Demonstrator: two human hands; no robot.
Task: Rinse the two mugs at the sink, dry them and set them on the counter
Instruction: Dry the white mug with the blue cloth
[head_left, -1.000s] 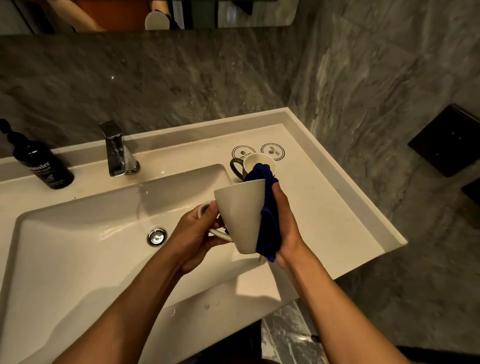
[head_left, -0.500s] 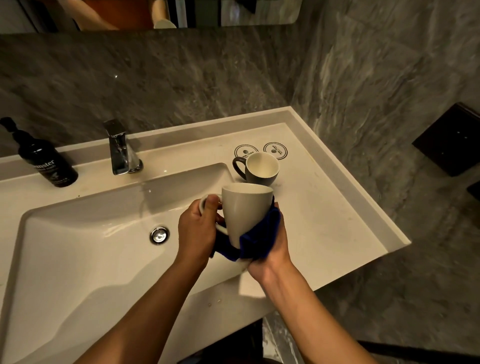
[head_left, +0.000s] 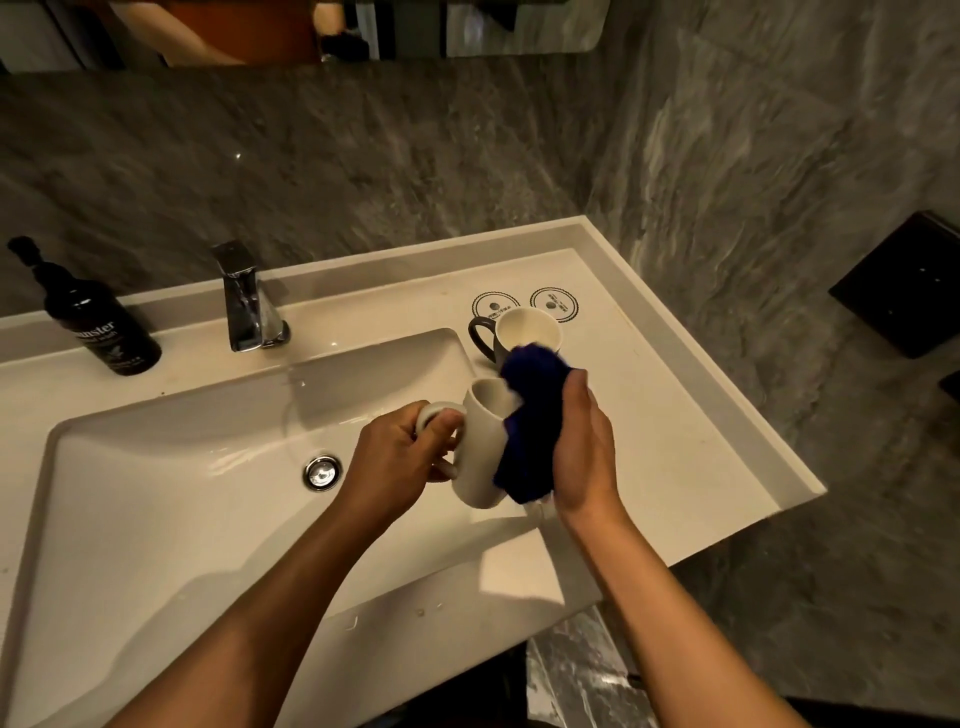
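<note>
White mug (head_left: 480, 447) held over sink (head_left: 156, 499) edge, left hand (head_left: 400, 457) grip curled round handle. Right hand (head_left: 582, 441) presses blue cloth (head_left: 530, 431) flat-ish on side. Tip: rotate mug, wipe rim and base too. Dark mug (head_left: 519, 332) already on worktop (head_left: 675, 415).

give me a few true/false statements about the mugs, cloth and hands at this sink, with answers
1. The left hand grips the white mug by its handle. True.
2. The right hand presses a red cloth to the mug. False: the cloth is dark blue.
3. The dark mug stands upright on the counter by the coasters. True.
4. Water runs from the tap. False: no stream shows.
5. The white mug rests in the basin. False: it is held up above the basin's right edge.
</note>
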